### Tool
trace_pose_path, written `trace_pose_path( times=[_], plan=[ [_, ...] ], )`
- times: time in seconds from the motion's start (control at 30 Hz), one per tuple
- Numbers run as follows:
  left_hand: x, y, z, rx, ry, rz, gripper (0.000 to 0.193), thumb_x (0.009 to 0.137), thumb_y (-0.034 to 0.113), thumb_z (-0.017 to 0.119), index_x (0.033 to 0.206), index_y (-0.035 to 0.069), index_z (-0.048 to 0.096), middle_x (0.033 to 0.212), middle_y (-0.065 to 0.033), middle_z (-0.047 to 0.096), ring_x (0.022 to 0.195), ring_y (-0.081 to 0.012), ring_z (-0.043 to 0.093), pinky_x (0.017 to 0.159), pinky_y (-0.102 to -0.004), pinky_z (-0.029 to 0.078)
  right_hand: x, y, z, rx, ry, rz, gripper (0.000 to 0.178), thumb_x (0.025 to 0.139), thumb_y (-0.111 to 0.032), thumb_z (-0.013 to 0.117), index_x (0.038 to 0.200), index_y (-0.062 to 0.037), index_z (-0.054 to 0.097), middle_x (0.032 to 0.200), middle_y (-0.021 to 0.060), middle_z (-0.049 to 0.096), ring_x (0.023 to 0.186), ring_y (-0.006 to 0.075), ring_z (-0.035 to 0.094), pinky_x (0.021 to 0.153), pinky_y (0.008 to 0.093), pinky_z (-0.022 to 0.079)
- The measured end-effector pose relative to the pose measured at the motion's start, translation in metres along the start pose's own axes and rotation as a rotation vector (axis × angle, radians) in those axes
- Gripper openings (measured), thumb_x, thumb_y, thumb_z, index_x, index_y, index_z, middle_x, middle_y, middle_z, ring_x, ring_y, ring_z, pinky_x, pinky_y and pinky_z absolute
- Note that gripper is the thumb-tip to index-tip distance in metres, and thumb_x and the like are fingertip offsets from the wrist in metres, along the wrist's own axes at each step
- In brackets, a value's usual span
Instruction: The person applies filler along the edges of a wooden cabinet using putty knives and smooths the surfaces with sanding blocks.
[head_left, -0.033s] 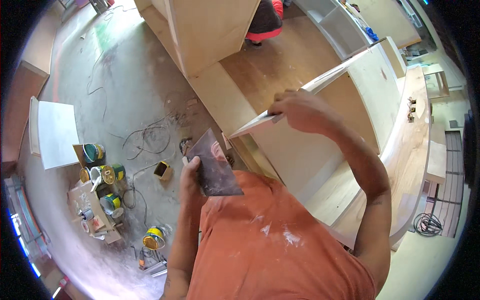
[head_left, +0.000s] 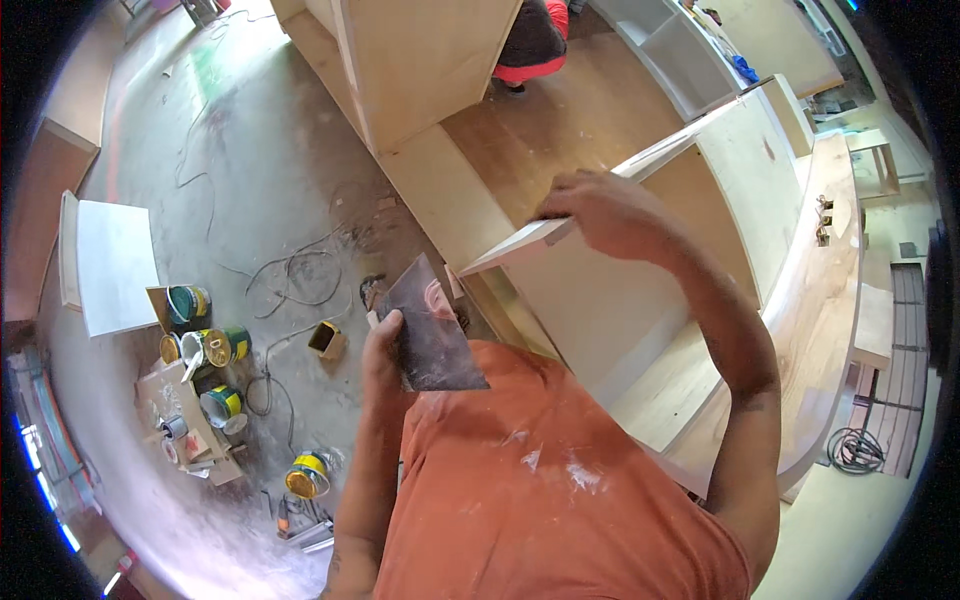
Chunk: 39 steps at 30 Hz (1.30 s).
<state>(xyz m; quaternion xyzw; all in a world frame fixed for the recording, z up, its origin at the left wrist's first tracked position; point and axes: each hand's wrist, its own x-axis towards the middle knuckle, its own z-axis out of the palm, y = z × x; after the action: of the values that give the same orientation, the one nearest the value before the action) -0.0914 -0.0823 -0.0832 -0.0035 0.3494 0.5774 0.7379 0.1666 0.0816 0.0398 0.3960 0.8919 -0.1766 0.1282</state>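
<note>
My left hand (head_left: 383, 355) grips a flat, dark grey plate (head_left: 430, 330) with straight edges, its thumb pressed on the face. A pale stub shows behind the thumb, and the plate's surface has a pink reflection. Over to the right, my right hand (head_left: 615, 215) curls its fingers over the top edge of an upright wooden panel (head_left: 500, 252). A small grey bit shows under those fingers, but what they hold is mostly hidden. The panel belongs to a pale wooden cabinet (head_left: 600, 310) with open compartments.
Several paint cans (head_left: 228, 347) and a scrap board (head_left: 190, 425) stand on the floor at the left, near a loose cable (head_left: 300, 280). A white panel (head_left: 118, 268) lies farther left. Beyond the cabinet, a person (head_left: 530, 45) is partly visible. A wooden countertop (head_left: 800, 300) curves along the right.
My right hand has shifted slightly along the panel's top edge. My left hand and the plate have hardly moved.
</note>
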Motion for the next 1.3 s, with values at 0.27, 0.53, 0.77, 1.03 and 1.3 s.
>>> trace_pose_path(
  times=[0.27,0.53,0.77,1.03,1.3],
  plan=[
    [0.004,-0.018,0.021,-0.162,-0.150,-0.173,0.035,0.089,0.026,0.053,0.116,0.004,0.051,0.102,-0.0097,0.063,0.086,-0.0210,0.064,0.079,-0.0348,0.053,-0.034,-0.046,-0.028,1.319,-0.142,0.272,0.039,0.079,-0.027,0.073,0.102,0.0027,0.061,0.076,-0.0029,0.059,0.071,0.0080,0.058,0.061,0.0231,0.046],
    [-0.022,0.002,-0.037,-0.376,-0.418,-0.083,0.044,0.090,0.032,0.053,0.124,0.003,0.048,0.098,-0.0087,0.063,0.075,-0.0198,0.065,0.063,-0.0338,0.056,-0.057,-0.035,0.026,1.027,-0.322,0.348,0.043,0.082,-0.043,0.067,0.073,-0.0021,0.060,0.050,-0.0007,0.048,0.045,0.0091,0.048,0.040,0.0269,0.036],
    [-0.016,0.038,-0.014,0.011,-0.102,0.145,0.040,0.093,0.032,0.048,0.125,0.007,0.051,0.098,-0.0033,0.063,0.081,-0.0122,0.061,0.071,-0.0273,0.051,-0.075,-0.036,0.056,1.056,0.274,0.541,0.036,0.095,-0.021,0.051,0.126,-0.0026,0.045,0.105,0.0157,0.056,0.079,0.0204,0.061,0.068,0.0347,0.052],
    [0.005,0.029,0.007,0.086,0.016,0.117,0.027,0.091,0.033,0.052,0.104,0.010,0.059,0.090,-0.0020,0.064,0.076,-0.0121,0.062,0.062,-0.0260,0.052,-0.042,-0.056,0.115,0.003,0.727,0.537,0.058,0.078,-0.006,0.059,0.132,-0.0178,0.042,0.126,0.0129,0.039,0.122,0.0347,0.036,0.097,0.0487,0.036],
    [0.007,0.046,0.014,0.010,-0.027,0.179,0.033,0.092,0.028,0.049,0.115,0.004,0.055,0.102,-0.0067,0.064,0.091,-0.0186,0.063,0.082,-0.0317,0.051,-0.049,-0.098,0.146,0.039,0.606,0.488,0.056,0.078,-0.023,0.063,0.130,-0.0168,0.044,0.125,0.0145,0.041,0.120,0.0350,0.037,0.095,0.0504,0.036]
  ],
)
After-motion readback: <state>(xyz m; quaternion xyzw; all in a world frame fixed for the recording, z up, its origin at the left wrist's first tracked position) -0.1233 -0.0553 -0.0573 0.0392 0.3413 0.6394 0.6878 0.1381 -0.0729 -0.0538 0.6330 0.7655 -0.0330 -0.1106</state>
